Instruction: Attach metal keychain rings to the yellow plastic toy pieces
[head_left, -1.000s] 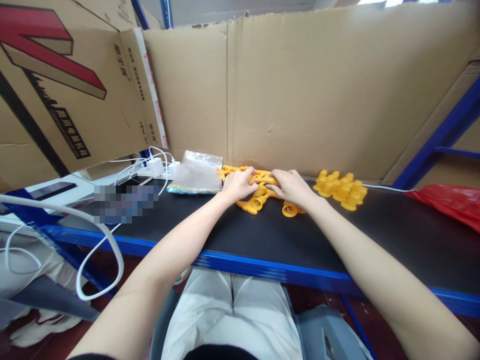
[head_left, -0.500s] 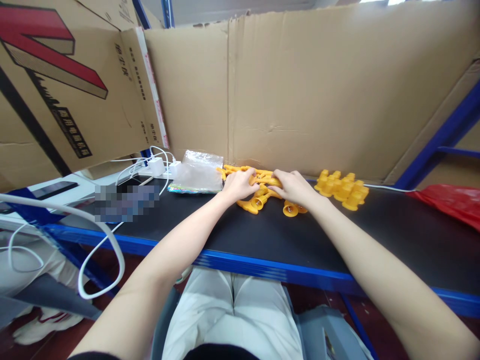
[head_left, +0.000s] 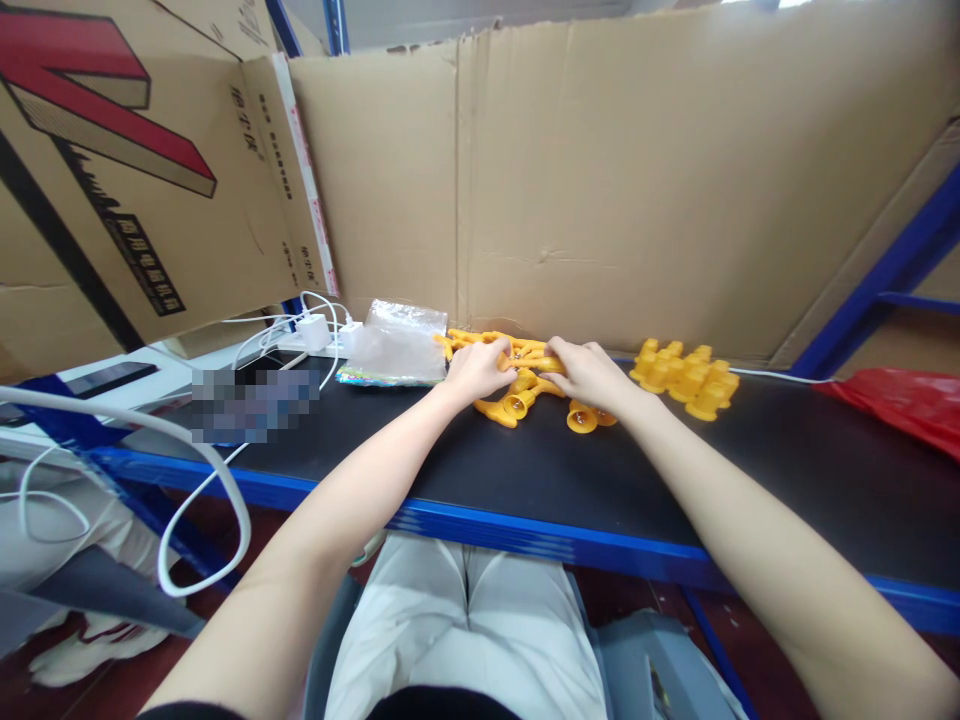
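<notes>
Yellow plastic parts [head_left: 525, 385] heaped against the cardboard wall [head_left: 637, 200]: light, rigid, smooth. Left hand [head_left: 480, 368] and right hand [head_left: 589, 375] both pinch pieces atop the heap; narrow stems look the best hold.

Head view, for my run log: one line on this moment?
hands: left hand, right hand | on: yellow plastic parts | surface: black shelf

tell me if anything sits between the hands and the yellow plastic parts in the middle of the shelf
Nothing visible does. The left hand and right hand both rest directly on the middle pile of yellow parts on the black shelf top. The clear bag lies off to the left and a second yellow cluster to the right, both apart.
</notes>
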